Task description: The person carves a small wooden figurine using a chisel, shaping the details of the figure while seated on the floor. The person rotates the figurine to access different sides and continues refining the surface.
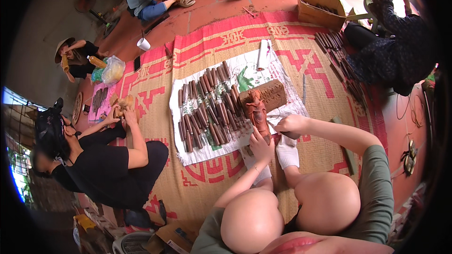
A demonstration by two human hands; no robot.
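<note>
A carved reddish-brown wooden figurine [256,108] stands tilted in front of me, its top against a brown wooden block [273,95]. My left hand [261,148] is closed round the figurine's lower end. Close by on the right, my right hand [292,124] is closed beside the figurine's base. A dark edge shows under its fingers, but I cannot make out what it holds. Left of the figurine, several rows of carving tools [207,108] with brown wooden handles lie on a white printed sack [197,157].
Under everything lies a red and tan woven mat [202,178]. A white roll [262,55] rests on the sack's far edge. At left, a person in black [103,164] holds a pale wood carving [123,103]. More tools [339,61] and a yellow box [321,11] are at far right, near another person [395,47].
</note>
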